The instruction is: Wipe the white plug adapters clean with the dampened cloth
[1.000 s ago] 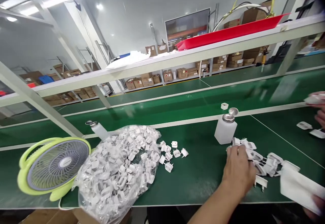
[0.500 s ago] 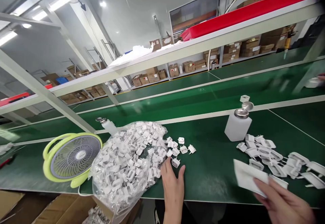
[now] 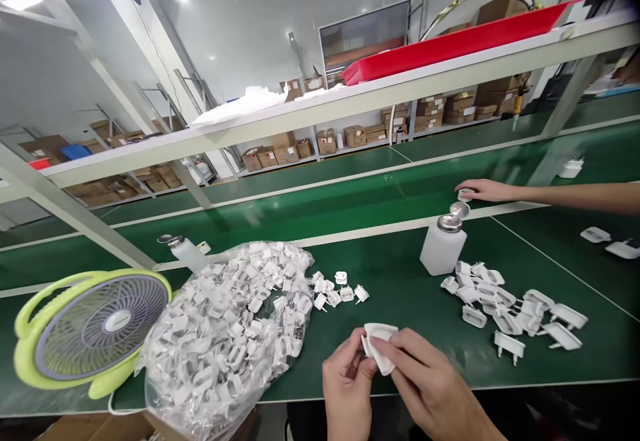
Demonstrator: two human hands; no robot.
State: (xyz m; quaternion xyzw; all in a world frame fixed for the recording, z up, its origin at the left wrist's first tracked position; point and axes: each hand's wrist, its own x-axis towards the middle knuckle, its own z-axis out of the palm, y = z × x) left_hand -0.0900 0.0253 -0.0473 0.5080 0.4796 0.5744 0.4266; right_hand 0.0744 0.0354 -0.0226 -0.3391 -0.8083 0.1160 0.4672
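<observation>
In front of me, near the bench's front edge, my two hands meet. My right hand (image 3: 433,381) is closed on a folded white cloth (image 3: 382,335) and presses it against a white plug housing (image 3: 367,347). Fingers of my left hand (image 3: 347,384) are pinched round that housing, which is mostly hidden by the cloth and fingers. Left of my hands lies a clear plastic bag (image 3: 220,334) full of similar white plug housings. A few loose plug housings (image 3: 345,293) have spilled beside its opening. To the right, a group of white plug housings (image 3: 505,307) lies on the green bench top.
A white dispenser bottle (image 3: 443,247) with its metal lid up stands behind the right group. Another bottle (image 3: 187,253) and a green fan (image 3: 100,327) are at left. A co-worker's hand (image 3: 493,190) touches a small white piece (image 3: 465,195). A shelf (image 3: 310,114) crosses overhead.
My left hand has left the loose pieces with one plug housing. My right hand has moved left with the cloth to meet it. A co-worker's arm has come in from the right.
</observation>
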